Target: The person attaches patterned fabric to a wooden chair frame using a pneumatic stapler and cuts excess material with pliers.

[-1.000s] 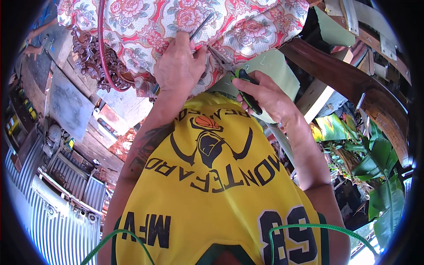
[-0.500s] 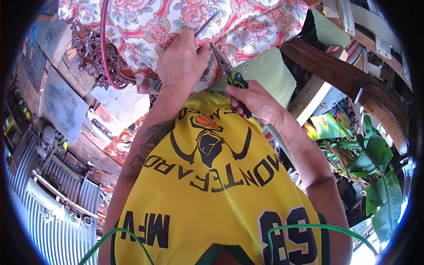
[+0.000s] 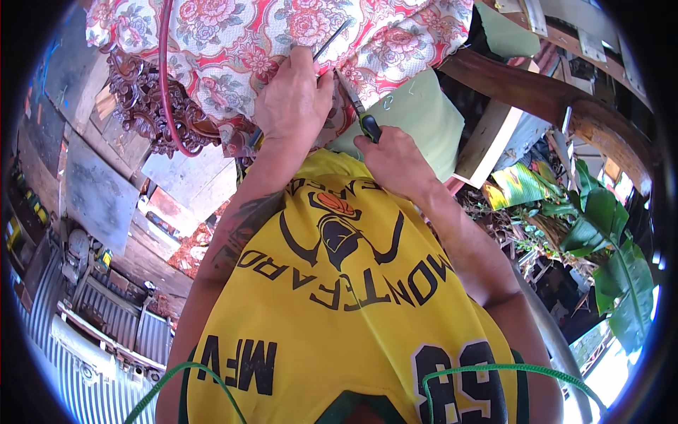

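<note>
Jutting from the right hand (image 3: 397,161), tapered metal pliers (image 3: 369,127) gripped, thin rod (image 3: 332,40) held in the left hand (image 3: 292,109), textured floral cloth (image 3: 224,44) beneath.

Black lettering (image 3: 345,292) curves right across the yellow jersey (image 3: 304,339), upside down from up here, with more letters (image 3: 368,184) bending into the folds above; a short letter group (image 3: 241,364) sits lower left, a white-edged number (image 3: 482,385) lower right!

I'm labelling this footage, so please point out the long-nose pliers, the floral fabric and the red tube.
Long-nose pliers (image 3: 369,126): head view, on the green-and-black handle.
Floral fabric (image 3: 307,28): head view, on a printed rose.
Red tube (image 3: 163,71): head view, on its near-straight stretch.
</note>
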Available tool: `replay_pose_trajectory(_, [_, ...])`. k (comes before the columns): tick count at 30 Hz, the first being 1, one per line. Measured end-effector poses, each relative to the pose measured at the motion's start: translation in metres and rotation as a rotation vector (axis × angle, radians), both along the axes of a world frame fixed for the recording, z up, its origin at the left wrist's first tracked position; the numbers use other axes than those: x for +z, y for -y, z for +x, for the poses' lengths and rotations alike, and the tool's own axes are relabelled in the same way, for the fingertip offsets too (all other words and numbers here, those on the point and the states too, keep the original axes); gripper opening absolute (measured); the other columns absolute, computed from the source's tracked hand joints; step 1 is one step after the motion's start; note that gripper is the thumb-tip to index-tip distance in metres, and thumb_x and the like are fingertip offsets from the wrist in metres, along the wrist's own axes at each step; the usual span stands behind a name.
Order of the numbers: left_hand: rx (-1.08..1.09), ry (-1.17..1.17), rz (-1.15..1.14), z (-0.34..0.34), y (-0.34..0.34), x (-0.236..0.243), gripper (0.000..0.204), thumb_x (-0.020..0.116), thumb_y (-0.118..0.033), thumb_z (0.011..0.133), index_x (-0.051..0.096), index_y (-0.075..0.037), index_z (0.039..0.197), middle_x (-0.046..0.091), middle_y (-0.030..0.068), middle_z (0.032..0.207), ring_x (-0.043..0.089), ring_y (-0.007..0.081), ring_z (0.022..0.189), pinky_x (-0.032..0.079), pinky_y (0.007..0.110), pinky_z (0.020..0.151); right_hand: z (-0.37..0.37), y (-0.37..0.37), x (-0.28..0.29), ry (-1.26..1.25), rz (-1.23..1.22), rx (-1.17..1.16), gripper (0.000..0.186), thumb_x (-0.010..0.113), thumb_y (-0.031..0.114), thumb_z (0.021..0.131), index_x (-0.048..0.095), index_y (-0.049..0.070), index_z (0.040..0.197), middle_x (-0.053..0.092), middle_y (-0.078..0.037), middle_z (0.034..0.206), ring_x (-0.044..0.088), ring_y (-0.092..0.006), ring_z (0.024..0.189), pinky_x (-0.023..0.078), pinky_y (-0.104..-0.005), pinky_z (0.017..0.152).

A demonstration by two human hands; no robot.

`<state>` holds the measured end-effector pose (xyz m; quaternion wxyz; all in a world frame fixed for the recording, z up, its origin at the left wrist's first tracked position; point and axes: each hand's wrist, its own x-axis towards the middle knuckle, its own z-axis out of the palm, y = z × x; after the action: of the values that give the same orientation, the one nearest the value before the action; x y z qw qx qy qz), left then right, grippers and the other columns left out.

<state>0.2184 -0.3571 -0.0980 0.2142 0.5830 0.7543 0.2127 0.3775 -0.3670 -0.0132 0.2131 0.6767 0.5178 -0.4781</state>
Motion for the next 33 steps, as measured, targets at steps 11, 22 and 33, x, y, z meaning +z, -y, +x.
replay_pose_trajectory(11, [-0.135, 0.812, -0.393, -0.029, 0.013, 0.014, 0.031, 0.065, -0.027, 0.097, 0.074, 0.002, 0.092, 0.075, 0.0197, 0.081, 0.072, 0.0357, 0.076, 0.053, 0.045, 0.074, -0.047, 0.024, 0.013, 0.388, 0.214, -0.03, 0.036, 0.056, 0.025, 0.099, 0.065, -0.009, 0.11, 0.071, -0.032, 0.101, 0.07, -0.0453, 0.101, 0.054, -0.0507, 0.09])
replay_pose_trajectory(22, [0.13, 1.529, -0.771, -0.019, 0.003, 0.004, 0.031, 0.064, -0.028, 0.103, 0.069, 0.001, 0.11, 0.077, 0.0167, 0.106, 0.036, 0.001, 0.046, 0.027, 0.021, 0.039, -0.032, 0.043, -0.016, 0.876, 0.717, 0.519, 0.012, 0.059, 0.013, 0.093, 0.058, 0.004, 0.1, 0.065, -0.014, 0.092, 0.071, -0.0303, 0.087, 0.058, -0.0437, 0.073])
replay_pose_trajectory(33, [0.374, 1.537, -0.653, 0.031, 0.003, 0.002, 0.045, 0.087, -0.038, 0.084, 0.073, 0.001, 0.102, 0.074, 0.0147, 0.09, 0.046, 0.0071, 0.051, 0.036, 0.026, 0.047, 0.011, 0.029, -0.021, 0.805, 0.998, 0.803, 0.014, 0.061, 0.013, 0.089, 0.06, 0.005, 0.099, 0.061, -0.009, 0.085, 0.067, -0.0247, 0.077, 0.054, -0.0392, 0.065])
